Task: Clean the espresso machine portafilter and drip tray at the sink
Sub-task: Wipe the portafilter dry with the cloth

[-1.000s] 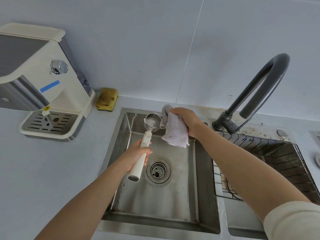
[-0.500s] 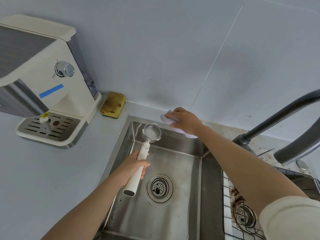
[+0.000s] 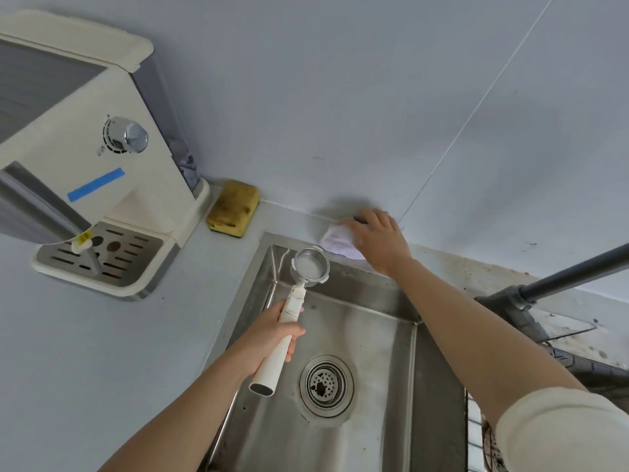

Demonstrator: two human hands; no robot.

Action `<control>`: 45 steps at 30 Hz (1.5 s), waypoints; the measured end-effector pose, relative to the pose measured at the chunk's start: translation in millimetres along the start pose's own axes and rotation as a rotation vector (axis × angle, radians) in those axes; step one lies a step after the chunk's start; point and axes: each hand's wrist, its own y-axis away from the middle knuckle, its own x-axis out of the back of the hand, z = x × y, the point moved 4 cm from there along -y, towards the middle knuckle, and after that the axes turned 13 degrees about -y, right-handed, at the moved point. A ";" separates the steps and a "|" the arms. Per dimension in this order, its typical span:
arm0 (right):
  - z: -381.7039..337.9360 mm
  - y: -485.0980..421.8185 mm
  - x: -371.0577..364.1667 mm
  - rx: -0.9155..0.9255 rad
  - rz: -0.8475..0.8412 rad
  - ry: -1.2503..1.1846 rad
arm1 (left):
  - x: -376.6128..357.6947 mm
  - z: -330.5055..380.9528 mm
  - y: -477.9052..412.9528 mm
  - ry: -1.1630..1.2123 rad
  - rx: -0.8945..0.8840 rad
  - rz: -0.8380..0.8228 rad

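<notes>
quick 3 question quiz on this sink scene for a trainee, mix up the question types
1. True or false: the left hand grips the portafilter by its white handle, basket end held over the sink.
2. Where is the cloth? A) in the basin B) on the counter ledge behind the sink, under the right hand C) on the drip tray
3. Fill in: the yellow sponge lies between the espresso machine and the ____.

Key: 1 true; 2 B; 3 sink
</notes>
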 end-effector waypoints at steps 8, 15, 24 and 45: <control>13.7 18.5 -29.3 -0.158 -0.200 -0.097 | -8.5 0.9 1.7 0.023 -0.003 -0.028; 6.2 36.8 -19.2 -0.261 -0.279 -0.348 | -8.4 8.8 16.3 0.014 -0.041 -0.020; -54.4 105.4 -12.8 -0.427 -0.371 -1.594 | -26.5 25.3 55.7 0.029 -0.101 -0.016; -157.1 188.1 14.7 -0.458 -0.228 -2.117 | -33.0 -7.1 159.3 -0.104 -0.139 0.003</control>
